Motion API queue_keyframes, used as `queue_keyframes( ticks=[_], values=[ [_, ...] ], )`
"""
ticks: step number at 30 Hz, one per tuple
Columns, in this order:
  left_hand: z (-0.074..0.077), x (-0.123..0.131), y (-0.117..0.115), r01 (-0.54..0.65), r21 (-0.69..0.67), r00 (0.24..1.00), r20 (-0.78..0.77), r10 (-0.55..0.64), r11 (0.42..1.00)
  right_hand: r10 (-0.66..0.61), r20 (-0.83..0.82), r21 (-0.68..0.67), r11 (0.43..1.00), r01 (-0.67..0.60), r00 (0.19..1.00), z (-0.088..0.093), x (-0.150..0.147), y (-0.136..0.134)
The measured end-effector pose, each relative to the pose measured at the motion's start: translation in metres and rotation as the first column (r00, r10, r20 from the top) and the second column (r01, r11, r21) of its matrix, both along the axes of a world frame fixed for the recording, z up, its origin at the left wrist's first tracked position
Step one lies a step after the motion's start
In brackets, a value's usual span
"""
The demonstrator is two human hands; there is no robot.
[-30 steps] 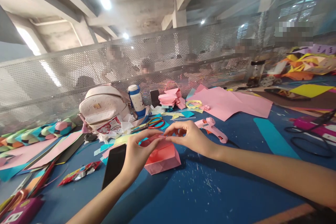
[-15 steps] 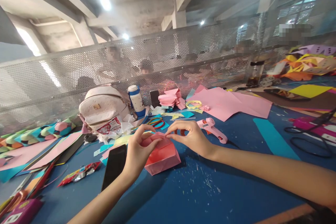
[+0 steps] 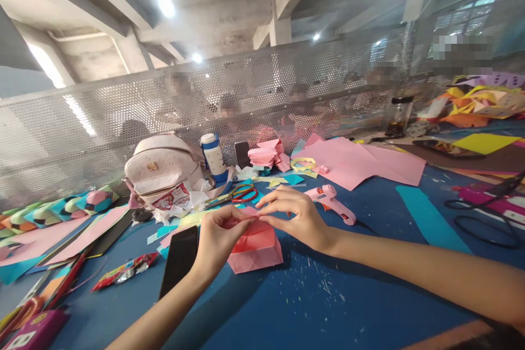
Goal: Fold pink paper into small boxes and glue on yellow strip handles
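Observation:
A small pink paper box (image 3: 258,256) with an open top stands on the blue table. My left hand (image 3: 219,235) pinches the box's far-left edge between thumb and fingers. At the same upper edge, my right hand (image 3: 297,216) is closed with thumb and fingertips on the pink paper, close to the left fingertips. What exactly lies between the fingertips is partly hidden. Just behind the right hand lies a pink glue gun (image 3: 333,203). Scissors with red handles (image 3: 245,193) rest beyond the left hand, and a black phone (image 3: 180,257) lies beside the left wrist.
A pale backpack (image 3: 162,167), a white-and-blue bottle (image 3: 214,158) and pink sheets (image 3: 348,161) line the back, before a perforated metal screen (image 3: 102,115). A red snack wrapper (image 3: 123,272) lies left. A blue paper strip (image 3: 429,219) and a cable (image 3: 484,238) lie right.
The left fingers have drawn closer together along the box's edge. My right hand has shifted slightly, its fingers straighter over the paper. The box stays in nearly the same place.

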State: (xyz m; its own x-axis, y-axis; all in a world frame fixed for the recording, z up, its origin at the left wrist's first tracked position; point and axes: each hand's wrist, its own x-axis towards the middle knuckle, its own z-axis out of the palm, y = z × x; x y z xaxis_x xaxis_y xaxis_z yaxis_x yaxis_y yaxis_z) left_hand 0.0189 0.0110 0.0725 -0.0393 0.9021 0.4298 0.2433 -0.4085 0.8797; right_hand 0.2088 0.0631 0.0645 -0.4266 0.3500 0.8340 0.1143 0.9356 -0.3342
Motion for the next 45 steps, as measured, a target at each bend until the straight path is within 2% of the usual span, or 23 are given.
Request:
queue_keyframes(
  ticks=[8,14,19,24,29,33,35,40,45],
  values=[
    [-0.002,0.000,0.000,0.017,0.025,0.999,-0.028,-0.017,1.000,-0.026,0.079,-0.122,0.992,0.036,0.997,0.004,-0.001,-0.006],
    [-0.003,0.002,-0.001,0.037,0.024,0.999,-0.021,-0.037,0.999,-0.006,0.012,-0.205,0.979,0.009,1.000,0.002,-0.003,-0.008],
    [0.000,0.003,-0.003,-0.001,0.071,0.997,-0.076,0.006,0.997,0.009,0.019,-0.256,0.967,-0.004,1.000,0.007,-0.003,-0.008],
    [0.000,0.002,-0.005,-0.014,0.064,0.989,-0.144,0.023,0.998,-0.023,0.006,-0.183,0.983,0.024,1.000,0.004,-0.002,-0.006],
    [-0.002,0.002,-0.006,-0.001,0.020,0.992,-0.126,0.003,1.000,-0.018,-0.019,-0.028,0.999,0.018,1.000,0.000,-0.001,-0.005],
    [-0.001,0.003,-0.007,-0.014,0.023,0.990,-0.140,0.017,1.000,-0.010,-0.004,0.017,1.000,0.010,1.000,0.003,0.000,-0.006],
    [-0.001,0.003,-0.007,-0.012,0.036,0.991,-0.131,0.017,0.999,-0.008,-0.002,-0.024,1.000,0.008,1.000,0.005,-0.001,-0.009],
    [-0.001,0.003,-0.006,0.016,0.078,0.996,-0.087,-0.009,0.997,0.023,0.032,-0.236,0.972,-0.014,0.999,0.007,-0.002,-0.009],
    [-0.004,-0.001,-0.005,0.005,0.135,0.997,-0.075,0.005,0.991,0.063,-0.010,-0.305,0.950,-0.063,0.998,0.006,0.001,0.000]
  ],
)
